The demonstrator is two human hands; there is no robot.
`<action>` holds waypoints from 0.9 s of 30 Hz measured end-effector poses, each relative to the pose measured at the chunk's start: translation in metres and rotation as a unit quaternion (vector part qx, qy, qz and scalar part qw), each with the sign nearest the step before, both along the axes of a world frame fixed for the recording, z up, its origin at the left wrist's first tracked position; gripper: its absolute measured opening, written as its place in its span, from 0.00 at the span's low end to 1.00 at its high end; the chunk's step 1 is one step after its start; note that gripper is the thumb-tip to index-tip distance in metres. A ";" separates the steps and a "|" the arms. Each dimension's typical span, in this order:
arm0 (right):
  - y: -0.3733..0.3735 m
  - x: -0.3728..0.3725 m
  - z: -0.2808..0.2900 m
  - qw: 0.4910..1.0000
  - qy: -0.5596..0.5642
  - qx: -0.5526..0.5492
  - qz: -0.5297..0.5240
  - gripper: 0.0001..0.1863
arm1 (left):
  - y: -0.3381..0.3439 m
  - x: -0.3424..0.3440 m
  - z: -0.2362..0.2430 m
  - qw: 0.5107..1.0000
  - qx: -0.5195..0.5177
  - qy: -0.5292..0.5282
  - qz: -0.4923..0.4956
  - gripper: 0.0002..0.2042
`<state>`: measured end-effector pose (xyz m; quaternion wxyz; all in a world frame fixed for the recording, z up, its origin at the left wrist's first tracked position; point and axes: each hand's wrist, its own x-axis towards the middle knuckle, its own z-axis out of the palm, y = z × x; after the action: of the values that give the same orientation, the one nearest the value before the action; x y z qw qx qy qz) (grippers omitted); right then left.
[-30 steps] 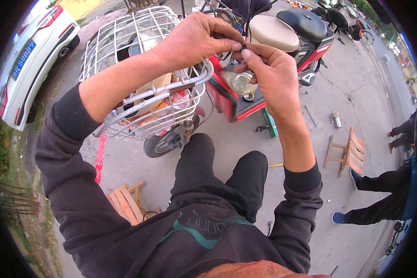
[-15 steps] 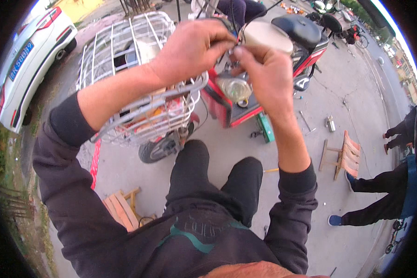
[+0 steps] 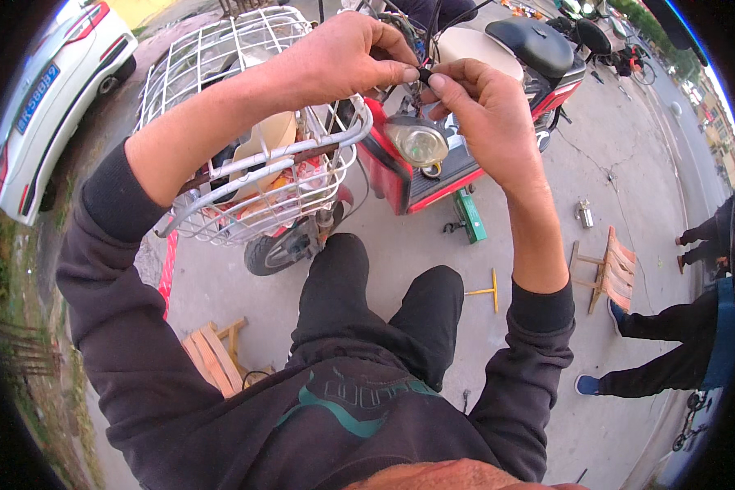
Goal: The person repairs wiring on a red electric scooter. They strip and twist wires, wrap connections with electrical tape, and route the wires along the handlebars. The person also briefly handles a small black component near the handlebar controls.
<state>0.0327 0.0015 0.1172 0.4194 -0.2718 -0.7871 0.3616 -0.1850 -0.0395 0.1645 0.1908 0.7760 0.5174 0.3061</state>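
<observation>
Between my two hands is a small black piece (image 3: 425,75) among thin wires, too small to name exactly. My left hand (image 3: 366,55) pinches it from the left between thumb and fingers. On its other side, my right hand (image 3: 488,102) is closed on it with thumb and forefinger. Dark wires (image 3: 435,37) rise just beyond my fingertips. Below them hangs the loose-looking headlight (image 3: 417,145) of a red electric scooter (image 3: 390,167). My left forearm passes over the scooter's white wire basket (image 3: 261,175), which holds several things.
On the paving lie a green box (image 3: 470,216), a yellow T-handle wrench (image 3: 493,291) and a silver can-like part (image 3: 584,214). Low wooden stools (image 3: 617,269) stand right and lower left. A person's legs (image 3: 661,351) reach in at right. A white car (image 3: 65,98) is parked left.
The black piece now shows between my fingertips. My right hand has shifted slightly right and my left hand slightly up. The yellow wrench shows more fully beside my knee.
</observation>
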 end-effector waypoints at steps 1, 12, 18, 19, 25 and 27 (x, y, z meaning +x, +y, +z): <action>-0.001 0.001 0.001 1.000 0.002 -0.008 0.012 0.14 | 0.001 -0.003 -0.001 1.000 -0.019 -0.012 -0.004 0.11; -0.003 -0.001 0.006 0.999 0.005 -0.018 0.034 0.15 | -0.003 0.001 0.009 0.999 -0.036 -0.020 -0.013 0.11; -0.005 -0.003 0.002 0.995 0.048 -0.064 0.065 0.15 | -0.005 0.007 0.021 0.997 -0.069 0.020 0.018 0.10; -0.006 -0.004 0.003 0.995 0.049 -0.061 0.054 0.15 | -0.006 0.009 0.029 0.996 -0.082 0.027 0.021 0.10; -0.014 -0.010 0.004 0.999 0.046 -0.026 0.009 0.16 | -0.005 0.008 0.022 0.998 -0.038 0.022 0.037 0.11; -0.020 -0.012 0.007 0.999 0.011 0.021 -0.030 0.16 | -0.008 0.009 0.024 0.999 -0.021 0.036 0.028 0.11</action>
<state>0.0212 -0.0183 0.1238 0.4444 -0.2821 -0.7813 0.3354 -0.1759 -0.0471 0.1888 0.1793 0.7680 0.5513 0.2723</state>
